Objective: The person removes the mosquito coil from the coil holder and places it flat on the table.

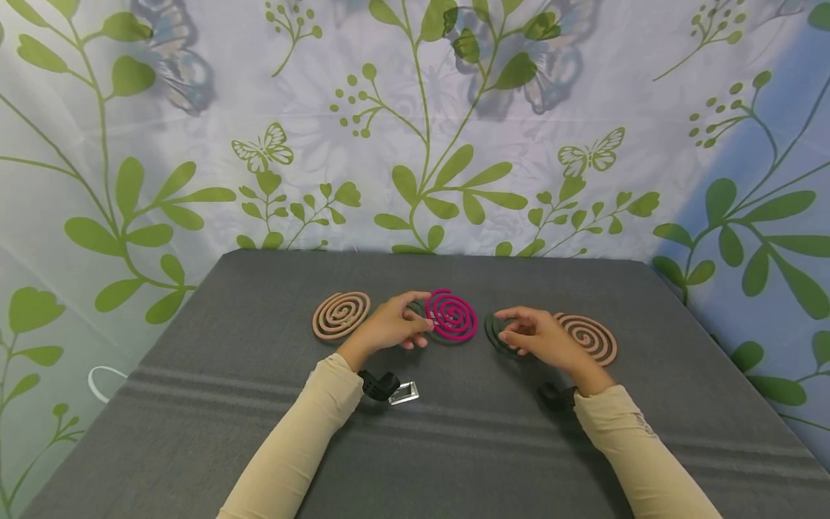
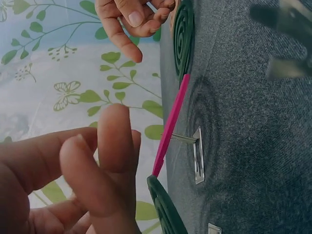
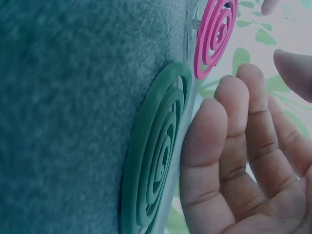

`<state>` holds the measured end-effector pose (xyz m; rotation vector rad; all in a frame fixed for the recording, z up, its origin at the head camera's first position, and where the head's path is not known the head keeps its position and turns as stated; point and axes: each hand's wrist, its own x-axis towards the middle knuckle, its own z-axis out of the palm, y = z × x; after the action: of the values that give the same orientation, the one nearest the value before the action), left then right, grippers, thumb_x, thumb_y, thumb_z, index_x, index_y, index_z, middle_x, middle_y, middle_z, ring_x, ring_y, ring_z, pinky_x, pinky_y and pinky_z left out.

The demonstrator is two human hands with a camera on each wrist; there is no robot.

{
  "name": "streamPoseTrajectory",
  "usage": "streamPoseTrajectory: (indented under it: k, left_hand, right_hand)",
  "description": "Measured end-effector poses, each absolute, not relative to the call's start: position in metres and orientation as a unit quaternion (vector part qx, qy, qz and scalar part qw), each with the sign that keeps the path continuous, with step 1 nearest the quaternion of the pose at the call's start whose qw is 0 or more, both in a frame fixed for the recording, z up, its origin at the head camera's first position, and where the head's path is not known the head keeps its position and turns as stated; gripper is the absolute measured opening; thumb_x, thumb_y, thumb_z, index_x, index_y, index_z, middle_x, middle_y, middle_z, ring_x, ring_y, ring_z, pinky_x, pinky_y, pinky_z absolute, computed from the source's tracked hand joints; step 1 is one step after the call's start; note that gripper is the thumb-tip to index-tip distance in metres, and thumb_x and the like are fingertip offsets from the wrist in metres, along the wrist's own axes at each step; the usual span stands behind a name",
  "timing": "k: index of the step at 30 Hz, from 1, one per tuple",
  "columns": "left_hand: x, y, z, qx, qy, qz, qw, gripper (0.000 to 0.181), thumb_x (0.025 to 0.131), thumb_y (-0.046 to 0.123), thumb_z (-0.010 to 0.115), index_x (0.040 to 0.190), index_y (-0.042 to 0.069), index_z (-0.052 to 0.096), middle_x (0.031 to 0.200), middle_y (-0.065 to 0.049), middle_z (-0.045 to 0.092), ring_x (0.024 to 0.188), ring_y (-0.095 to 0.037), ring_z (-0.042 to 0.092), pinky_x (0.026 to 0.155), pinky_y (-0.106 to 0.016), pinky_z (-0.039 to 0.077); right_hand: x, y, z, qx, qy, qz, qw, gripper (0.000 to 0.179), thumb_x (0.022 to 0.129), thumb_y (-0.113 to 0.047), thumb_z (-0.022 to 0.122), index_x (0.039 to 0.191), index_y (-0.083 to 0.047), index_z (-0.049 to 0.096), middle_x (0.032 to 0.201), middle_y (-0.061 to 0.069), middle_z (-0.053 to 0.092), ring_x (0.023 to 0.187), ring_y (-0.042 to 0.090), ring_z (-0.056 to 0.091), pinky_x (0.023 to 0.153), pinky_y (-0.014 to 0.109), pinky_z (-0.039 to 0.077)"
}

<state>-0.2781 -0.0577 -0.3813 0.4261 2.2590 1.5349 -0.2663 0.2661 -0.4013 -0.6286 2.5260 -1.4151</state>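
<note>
A pink mosquito coil (image 1: 452, 314) is raised above the table on a thin metal stand (image 2: 199, 161). My left hand (image 1: 397, 322) hovers at its left edge, fingers loosely bent and gripping nothing; in the left wrist view they stand apart from the coil. Behind that hand a green coil (image 2: 165, 207) shows only in part. Over another green coil (image 3: 134, 190) is my right hand (image 1: 537, 335), its fingers gently curved with nothing between them. Part of this coil is covered by the hand in the head view.
Tan coils lie on both sides, one at the left (image 1: 340, 316) and one at the right (image 1: 590, 339), partly behind the right hand. A small metal stand (image 1: 404, 393) lies on the grey tablecloth (image 1: 454, 461) near the left wrist. A leaf-patterned curtain (image 1: 363, 180) hangs behind the table.
</note>
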Motion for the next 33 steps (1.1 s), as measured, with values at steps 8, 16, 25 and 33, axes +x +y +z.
streamPoseTrajectory:
  k: [8,16,25,33]
  left_hand:
    - [-0.282,-0.053,-0.385,0.124,0.801,0.553,0.195,0.071,0.104,0.008,0.071,0.168,0.008,0.039,0.11,-0.023,0.078,0.063,-0.007,0.071,0.058,-0.022,0.056]
    - [-0.286,-0.051,-0.387,0.109,0.797,0.555,0.211,0.077,0.103,0.005,0.068,0.171,0.007,0.03,0.107,-0.013,0.081,0.063,-0.008,0.071,0.056,-0.02,0.053]
    - [-0.287,-0.046,-0.389,0.106,0.793,0.562,0.21,0.077,0.103,0.004,0.069,0.17,0.004,0.032,0.102,-0.014,0.081,0.061,-0.007,0.07,0.054,-0.019,0.052]
    - [-0.289,-0.045,-0.392,0.102,0.795,0.558,0.214,0.07,0.108,0.009,0.065,0.168,0.0,0.032,0.106,-0.019,0.081,0.06,-0.005,0.069,0.054,-0.017,0.05]
  right_hand:
    - [-0.27,0.256,-0.399,-0.174,0.854,-0.474,0.124,0.051,0.107,-0.007,0.069,0.15,0.013,0.052,0.104,0.019,0.075,0.085,0.023,0.07,0.07,0.031,0.06]
    - [-0.279,0.246,-0.4,-0.122,0.847,-0.493,0.156,0.058,0.106,-0.008,0.07,0.156,0.009,0.048,0.108,0.02,0.077,0.081,0.019,0.069,0.068,0.032,0.06]
    - [-0.29,0.236,-0.403,-0.078,0.835,-0.511,0.188,0.063,0.104,-0.009,0.072,0.16,0.005,0.045,0.108,0.017,0.078,0.077,0.017,0.067,0.066,0.03,0.058]
    - [-0.296,0.224,-0.405,-0.071,0.825,-0.523,0.201,0.071,0.104,-0.007,0.071,0.163,0.01,0.035,0.104,0.015,0.079,0.069,0.013,0.065,0.059,0.027,0.056]
